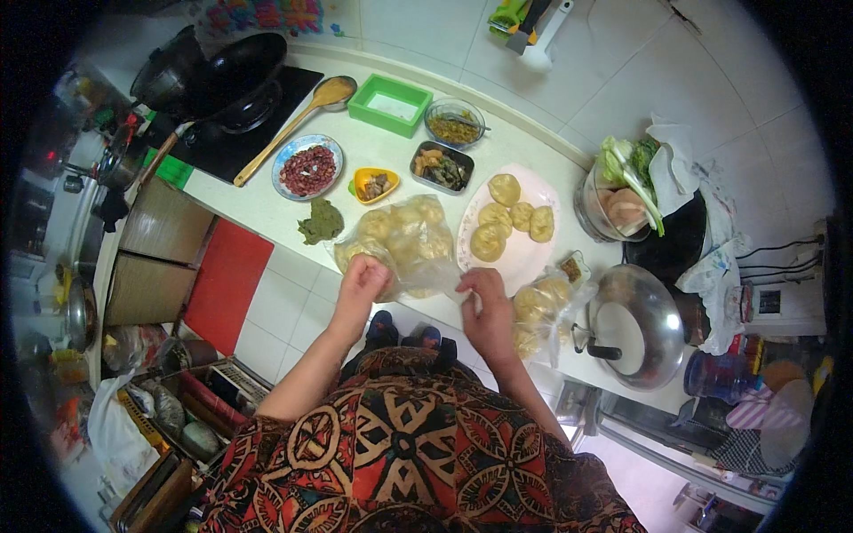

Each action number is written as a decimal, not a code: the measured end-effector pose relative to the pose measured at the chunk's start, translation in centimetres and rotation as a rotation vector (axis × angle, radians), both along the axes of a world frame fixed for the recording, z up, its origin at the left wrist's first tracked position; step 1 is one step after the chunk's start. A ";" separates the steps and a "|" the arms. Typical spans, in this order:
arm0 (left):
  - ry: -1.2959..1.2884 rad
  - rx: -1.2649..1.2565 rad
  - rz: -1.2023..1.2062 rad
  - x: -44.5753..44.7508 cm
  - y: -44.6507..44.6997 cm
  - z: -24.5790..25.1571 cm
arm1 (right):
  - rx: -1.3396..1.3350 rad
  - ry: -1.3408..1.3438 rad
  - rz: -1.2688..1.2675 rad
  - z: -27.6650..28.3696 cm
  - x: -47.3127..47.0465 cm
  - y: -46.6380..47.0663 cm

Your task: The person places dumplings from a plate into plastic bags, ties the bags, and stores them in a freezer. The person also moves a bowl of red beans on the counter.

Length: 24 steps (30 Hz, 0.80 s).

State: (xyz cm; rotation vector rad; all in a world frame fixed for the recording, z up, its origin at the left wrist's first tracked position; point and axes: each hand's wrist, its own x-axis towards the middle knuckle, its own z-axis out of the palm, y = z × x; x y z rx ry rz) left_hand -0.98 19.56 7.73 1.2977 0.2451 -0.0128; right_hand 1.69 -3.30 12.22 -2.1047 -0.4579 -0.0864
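Note:
A clear plastic bag of pale yellow buns (406, 236) lies at the counter's front edge. My left hand (365, 278) has its fingers closed on the near left part of this bag. At the bag's gathered right end, my right hand (483, 303) has curled fingers, with thumb and forefinger at the plastic. Just beyond it, a pink oval platter (516, 263) bears several yellow buns (488, 241). A second plastic bag of buns (541, 310) sits right of my right hand. A lump of green dough (321, 222) rests left of the first bag.
Behind stand a plate of red beans (308, 168), a yellow bowl (374, 185), a metal dish (442, 168), a glass bowl (456, 124) and a green box (390, 105). A wooden spoon (293, 130) lies beside the wok (233, 73). A domed lid (636, 326) is at right.

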 end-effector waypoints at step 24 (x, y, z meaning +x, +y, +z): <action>-0.007 0.157 0.008 -5.1 -0.5 5.5 | -0.187 0.077 0.278 -3.2 -1.0 5.5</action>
